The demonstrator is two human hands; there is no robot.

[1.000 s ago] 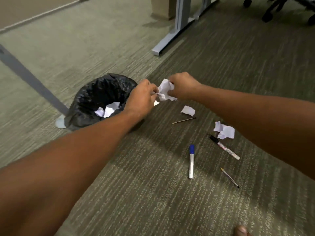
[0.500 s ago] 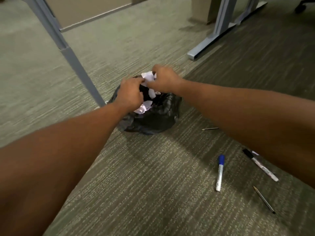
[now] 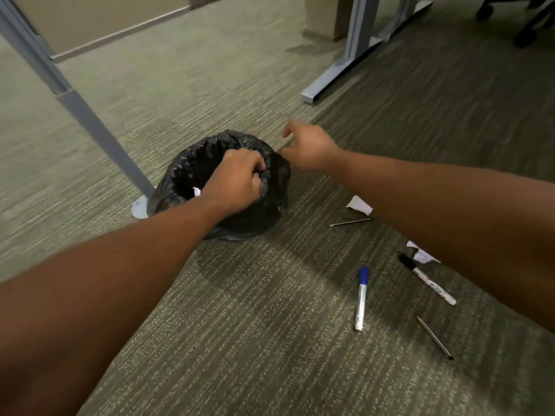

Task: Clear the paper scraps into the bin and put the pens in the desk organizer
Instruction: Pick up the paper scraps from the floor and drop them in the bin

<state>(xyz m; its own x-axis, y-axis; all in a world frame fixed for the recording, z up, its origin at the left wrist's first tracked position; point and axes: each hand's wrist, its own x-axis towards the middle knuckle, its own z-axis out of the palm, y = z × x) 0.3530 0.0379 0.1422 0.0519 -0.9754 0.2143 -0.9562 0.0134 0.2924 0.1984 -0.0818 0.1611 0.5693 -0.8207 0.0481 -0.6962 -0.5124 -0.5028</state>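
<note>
Your right hand (image 3: 309, 148) has let go of the crumpled paper and lifted off the bin (image 3: 240, 205), fingers loosely spread and empty; your left hand (image 3: 237, 181) curls over the rim, contents hidden. One white paper scrap (image 3: 359, 204) lies at centre right, torn and creased, beside the pens (image 3: 361, 298)

Both forearms (image 3: 120, 265) bare, seemingly no sleeves visible.

Carpet (image 3: 240, 340) bears bin (image 3: 192, 163), markers (image 3: 361, 298), pencils (image 3: 435, 337) — seemingly — and paper scraps (image 3: 359, 204).
</note>
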